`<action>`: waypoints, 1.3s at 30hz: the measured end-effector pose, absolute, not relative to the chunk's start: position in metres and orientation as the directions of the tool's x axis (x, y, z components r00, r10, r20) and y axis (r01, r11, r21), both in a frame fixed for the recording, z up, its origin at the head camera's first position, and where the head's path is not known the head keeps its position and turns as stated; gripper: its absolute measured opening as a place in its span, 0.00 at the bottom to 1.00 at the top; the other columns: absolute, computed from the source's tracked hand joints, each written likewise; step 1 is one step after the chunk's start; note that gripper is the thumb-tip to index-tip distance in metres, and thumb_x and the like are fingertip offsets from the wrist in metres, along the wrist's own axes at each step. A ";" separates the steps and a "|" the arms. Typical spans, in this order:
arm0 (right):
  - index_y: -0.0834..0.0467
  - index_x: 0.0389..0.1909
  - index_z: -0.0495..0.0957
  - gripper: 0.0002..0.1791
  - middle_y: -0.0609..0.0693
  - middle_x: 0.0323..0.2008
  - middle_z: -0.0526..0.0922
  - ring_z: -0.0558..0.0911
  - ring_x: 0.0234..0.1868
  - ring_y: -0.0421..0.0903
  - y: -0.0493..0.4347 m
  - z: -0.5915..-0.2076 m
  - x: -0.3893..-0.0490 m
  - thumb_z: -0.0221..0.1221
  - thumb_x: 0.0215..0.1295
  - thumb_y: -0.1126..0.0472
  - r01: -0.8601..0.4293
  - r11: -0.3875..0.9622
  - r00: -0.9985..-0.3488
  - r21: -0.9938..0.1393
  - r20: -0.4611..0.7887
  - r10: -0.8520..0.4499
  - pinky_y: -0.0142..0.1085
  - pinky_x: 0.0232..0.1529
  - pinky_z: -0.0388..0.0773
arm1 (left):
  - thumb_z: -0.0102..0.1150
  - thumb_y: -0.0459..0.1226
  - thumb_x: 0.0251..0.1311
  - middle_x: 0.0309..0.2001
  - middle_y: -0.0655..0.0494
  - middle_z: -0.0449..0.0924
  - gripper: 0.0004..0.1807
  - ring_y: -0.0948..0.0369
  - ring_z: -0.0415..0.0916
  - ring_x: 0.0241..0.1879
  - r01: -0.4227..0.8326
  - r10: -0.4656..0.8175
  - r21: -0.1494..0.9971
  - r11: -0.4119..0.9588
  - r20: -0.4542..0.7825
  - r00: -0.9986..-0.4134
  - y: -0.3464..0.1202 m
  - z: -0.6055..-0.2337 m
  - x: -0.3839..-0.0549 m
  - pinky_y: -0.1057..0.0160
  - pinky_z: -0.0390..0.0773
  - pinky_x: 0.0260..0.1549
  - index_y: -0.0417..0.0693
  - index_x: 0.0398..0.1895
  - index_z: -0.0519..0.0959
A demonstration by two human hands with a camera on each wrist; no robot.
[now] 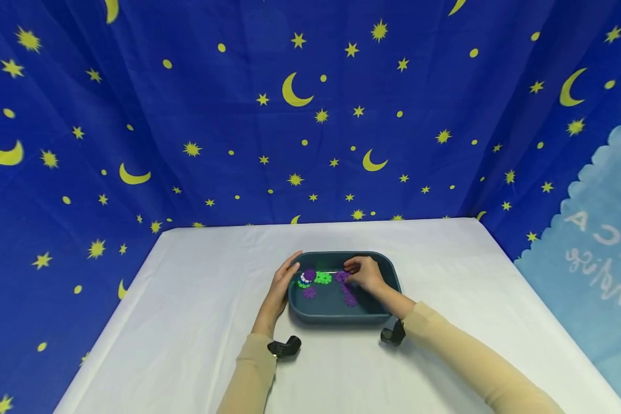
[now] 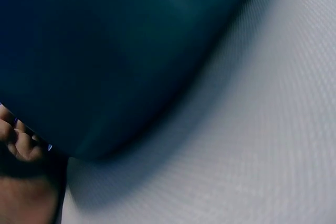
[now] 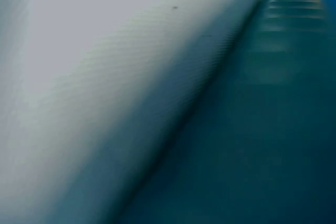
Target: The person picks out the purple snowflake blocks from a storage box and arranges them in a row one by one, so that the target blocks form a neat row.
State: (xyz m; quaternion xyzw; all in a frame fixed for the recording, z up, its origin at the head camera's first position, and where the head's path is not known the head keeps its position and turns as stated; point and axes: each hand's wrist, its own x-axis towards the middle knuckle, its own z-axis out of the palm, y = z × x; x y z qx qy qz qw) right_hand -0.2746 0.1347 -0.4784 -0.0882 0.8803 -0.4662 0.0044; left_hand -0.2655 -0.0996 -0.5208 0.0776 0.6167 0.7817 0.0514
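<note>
A dark teal tray [image 1: 336, 317] sits on the white table. My left hand [image 1: 276, 290] holds its left side, fingers bent round the far left corner and thumb by the rim. In the left wrist view, part of that hand [image 2: 23, 142] shows beside the tray wall. Inside the tray, my right hand [image 1: 364, 274] has bent fingers close to a purple snowflake-shaped plastic piece [image 1: 340, 276]; whether it pinches it is unclear. More purple pieces [image 1: 349, 299] lie below that hand. Green pieces [image 1: 323, 278] and a white piece [image 1: 305, 278] lie left of it.
A white cloth covers the table [image 1: 186, 345]. Behind it hangs a blue curtain [image 1: 227, 115] with yellow moons and stars; a light blue lettered cloth [image 1: 600, 247] hangs at the right. Black cameras [image 1: 286, 347] sit at both wrists. The right wrist view shows the tray's outer wall [image 3: 262, 129].
</note>
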 end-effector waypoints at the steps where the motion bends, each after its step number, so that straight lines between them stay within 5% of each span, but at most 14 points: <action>1: 0.71 0.40 0.81 0.19 0.65 0.38 0.85 0.85 0.39 0.57 0.134 -0.478 -0.274 0.69 0.41 0.77 -0.155 0.563 -0.984 -0.812 0.075 -0.162 0.40 0.40 0.83 | 0.45 0.42 0.71 0.73 0.46 0.57 0.28 0.50 0.54 0.72 0.017 0.175 0.973 -0.231 0.059 -0.983 -0.100 -0.521 -0.266 0.49 0.52 0.72 0.44 0.71 0.60; 29: 0.70 0.36 0.81 0.16 0.64 0.36 0.85 0.84 0.36 0.54 0.134 -0.475 -0.272 0.70 0.42 0.74 -0.226 0.584 -0.972 -0.780 0.137 -0.193 0.40 0.36 0.83 | 0.41 0.37 0.73 0.73 0.42 0.54 0.26 0.48 0.51 0.73 0.006 0.198 0.983 -0.185 0.043 -0.979 -0.102 -0.510 -0.261 0.47 0.50 0.72 0.40 0.71 0.58; 39: 0.68 0.36 0.82 0.14 0.63 0.35 0.86 0.84 0.37 0.55 0.139 -0.471 -0.268 0.70 0.45 0.72 -0.281 0.542 -0.959 -0.792 0.251 -0.130 0.41 0.40 0.82 | 0.46 0.45 0.71 0.72 0.46 0.57 0.29 0.50 0.53 0.72 0.025 0.188 0.977 -0.212 0.066 -0.980 -0.103 -0.523 -0.267 0.49 0.51 0.72 0.44 0.71 0.60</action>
